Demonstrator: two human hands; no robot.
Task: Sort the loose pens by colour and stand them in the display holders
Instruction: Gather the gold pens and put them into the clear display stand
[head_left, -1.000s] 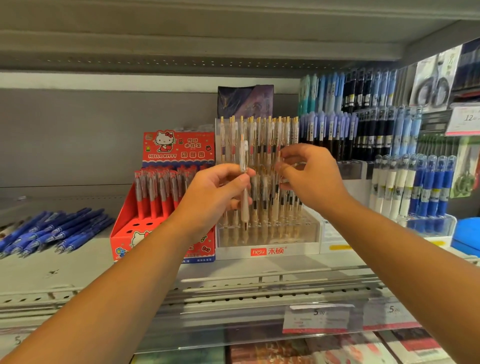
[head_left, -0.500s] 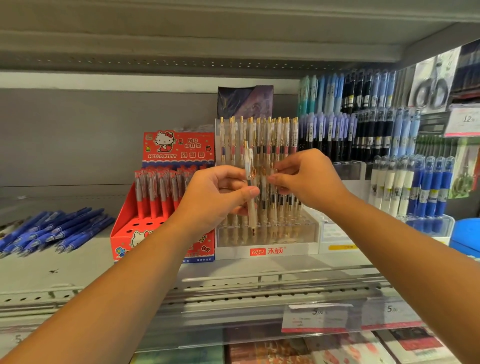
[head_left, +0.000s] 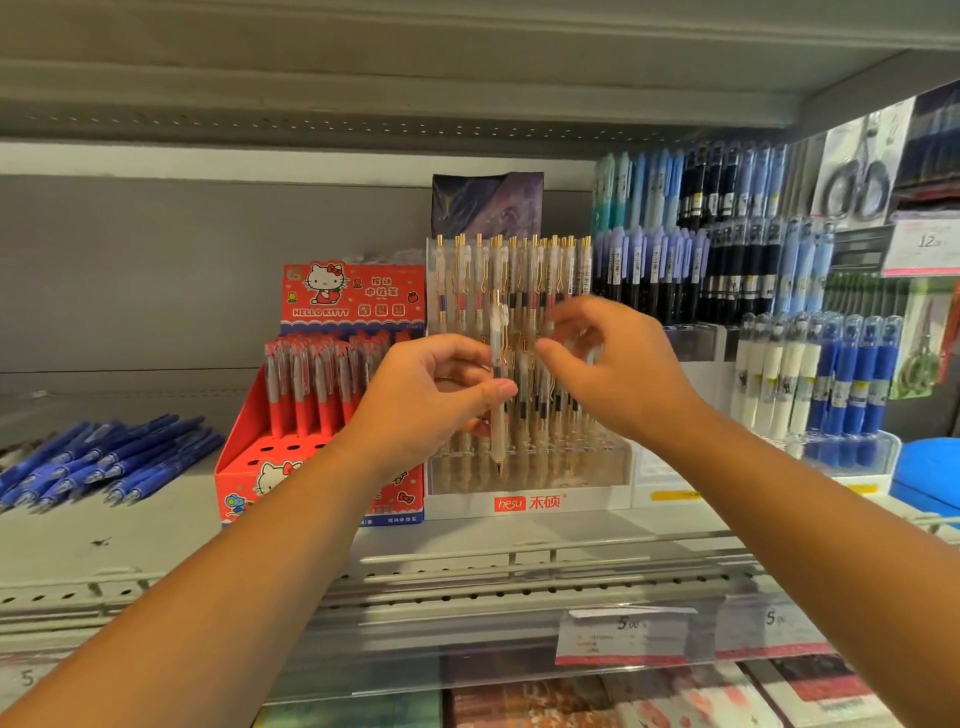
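Note:
My left hand (head_left: 431, 395) pinches a cream pen (head_left: 498, 338) with a gold clip, upright, tip down, in front of the clear display holder (head_left: 530, 467). That holder stands mid-shelf, filled with several matching cream and gold pens (head_left: 519, 270). My right hand (head_left: 618, 369) hovers just right of the held pen, fingers spread, holding nothing. Several loose blue pens (head_left: 104, 462) lie in a heap on the shelf at the far left. A red Hello Kitty display box (head_left: 311, 447) with red pens stands left of the clear holder.
Racks of blue, black and purple pens (head_left: 701, 260) fill the back right, with white and blue pens (head_left: 821, 384) in a clear stand below. Scissors packs (head_left: 857, 171) hang at the far right. Price tags (head_left: 628, 634) sit on the shelf's front rail.
My right hand has let go near the pen and opened, its fingers now spread. My left hand keeps the cream pen, which has moved slightly right and lower in front of the holder.

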